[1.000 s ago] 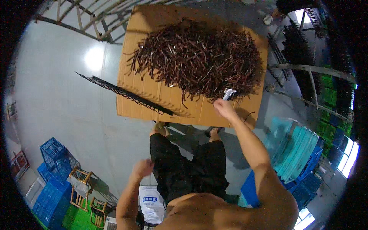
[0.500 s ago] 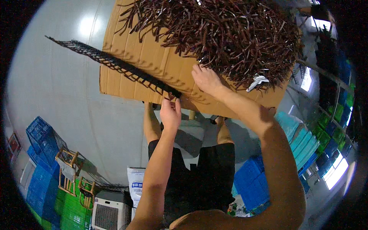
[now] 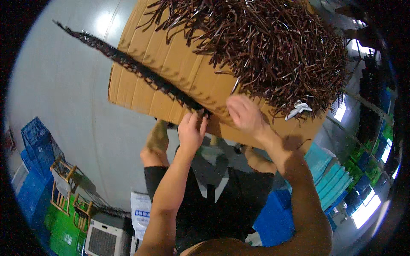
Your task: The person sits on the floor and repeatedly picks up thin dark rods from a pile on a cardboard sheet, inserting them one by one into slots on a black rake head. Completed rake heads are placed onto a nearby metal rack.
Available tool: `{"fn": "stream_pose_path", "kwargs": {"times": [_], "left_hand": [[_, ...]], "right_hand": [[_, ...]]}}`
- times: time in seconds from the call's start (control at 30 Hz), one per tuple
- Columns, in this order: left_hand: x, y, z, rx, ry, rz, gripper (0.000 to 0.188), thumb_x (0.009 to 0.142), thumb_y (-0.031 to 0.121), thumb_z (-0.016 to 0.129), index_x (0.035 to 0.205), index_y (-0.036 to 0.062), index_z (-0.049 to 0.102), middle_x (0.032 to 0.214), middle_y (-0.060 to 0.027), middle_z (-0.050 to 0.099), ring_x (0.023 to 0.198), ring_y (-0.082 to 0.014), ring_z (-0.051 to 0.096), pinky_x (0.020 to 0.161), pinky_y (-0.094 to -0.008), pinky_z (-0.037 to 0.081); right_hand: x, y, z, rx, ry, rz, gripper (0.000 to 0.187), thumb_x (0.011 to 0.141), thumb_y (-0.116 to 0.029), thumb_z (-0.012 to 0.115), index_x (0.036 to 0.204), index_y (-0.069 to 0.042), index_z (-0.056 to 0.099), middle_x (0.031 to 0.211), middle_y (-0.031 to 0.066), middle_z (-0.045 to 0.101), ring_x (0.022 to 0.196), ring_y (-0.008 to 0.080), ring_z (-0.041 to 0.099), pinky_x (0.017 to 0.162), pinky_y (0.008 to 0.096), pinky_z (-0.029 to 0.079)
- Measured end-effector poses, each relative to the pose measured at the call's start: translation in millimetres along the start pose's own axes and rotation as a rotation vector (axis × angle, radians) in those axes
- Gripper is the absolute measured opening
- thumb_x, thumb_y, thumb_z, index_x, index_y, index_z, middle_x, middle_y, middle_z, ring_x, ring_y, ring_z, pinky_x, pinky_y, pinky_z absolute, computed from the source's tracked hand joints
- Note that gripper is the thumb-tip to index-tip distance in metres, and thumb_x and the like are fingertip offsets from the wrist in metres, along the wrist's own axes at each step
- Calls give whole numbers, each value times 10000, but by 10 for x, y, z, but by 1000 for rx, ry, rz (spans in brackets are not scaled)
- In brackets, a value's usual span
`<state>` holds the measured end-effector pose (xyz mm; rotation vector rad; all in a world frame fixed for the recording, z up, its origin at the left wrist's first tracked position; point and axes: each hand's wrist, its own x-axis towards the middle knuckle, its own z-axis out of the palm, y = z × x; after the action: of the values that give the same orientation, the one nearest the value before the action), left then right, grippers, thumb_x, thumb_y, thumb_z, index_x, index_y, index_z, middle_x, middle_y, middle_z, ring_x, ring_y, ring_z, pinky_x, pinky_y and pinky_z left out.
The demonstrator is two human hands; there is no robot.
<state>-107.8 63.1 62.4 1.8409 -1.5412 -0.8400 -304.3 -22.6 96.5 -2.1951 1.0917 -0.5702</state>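
Note:
A long, narrow black latticed strip with a row of loops along its edge slants over the cardboard sheet, its far end reaching past the left edge. My left hand pinches its near end at the front edge of the cardboard. My right hand, slightly blurred, is closed just right of that end, fingers curled together; a thin dark strip shows right above its fingertips, but whether they grip it I cannot tell. Beyond my right hand spreads a big heap of thin dark brown strips.
A crumpled white scrap lies at the heap's near right side. Blue crates, wooden-framed chairs and a white boxy appliance stand at lower left. A white sack is beside the appliance. Turquoise stacked sheets stand at right.
My right hand has drawn back from the heap's edge toward me, fingers now curled. The left hand keeps hold of the black strip's near end. The whole view has shifted slightly.

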Motion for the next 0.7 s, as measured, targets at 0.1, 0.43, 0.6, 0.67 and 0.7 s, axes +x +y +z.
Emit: {"fn": "stream_pose_path", "kwargs": {"times": [0.1, 0.43, 0.6, 0.67, 0.7], "left_hand": [[55, -80, 65, -48, -18, 28, 204, 827, 89, 634, 1025, 40, 638, 911, -148, 648, 803, -345, 626, 702, -380, 509], [111, -312, 240, 56, 166, 276, 142, 829, 49, 617, 967, 27, 638, 858, -142, 627, 737, -305, 594, 640, -357, 484], [91, -293, 224, -128, 134, 242, 134, 845, 45, 604, 974, 10, 618, 862, -145, 618, 743, -318, 590, 655, -364, 484], [82, -258, 204, -120, 171, 280, 107, 848, 70, 602, 938, 12, 606, 839, -144, 595, 746, -310, 594, 646, -361, 481], [44, -259, 176, -132, 161, 263, 111, 847, 71, 603, 940, 11, 604, 845, -145, 598, 754, -314, 596, 650, -359, 482]], "right_hand": [[-54, -45, -18, 76, 87, 135, 192, 792, -39, 637, 978, -47, 590, 989, 128, 599, 837, 328, 603, 733, 386, 511], [105, 339, -47, -182, -24, -36, 327, 737, -14, 650, 1053, -73, 588, 950, 104, 568, 812, 290, 601, 682, 367, 498], [248, 82, -19, -646, -253, 42, 441, 696, 23, 625, 1113, -50, 498, 1034, 122, 517, 799, 301, 614, 672, 378, 527], [314, 77, 3, -659, -379, 159, 362, 707, 18, 616, 1044, -32, 495, 1014, 134, 526, 805, 307, 620, 666, 388, 530], [289, 185, 78, -690, -289, 73, 224, 747, -75, 626, 945, -30, 529, 938, 157, 560, 750, 318, 653, 594, 418, 542]]}}
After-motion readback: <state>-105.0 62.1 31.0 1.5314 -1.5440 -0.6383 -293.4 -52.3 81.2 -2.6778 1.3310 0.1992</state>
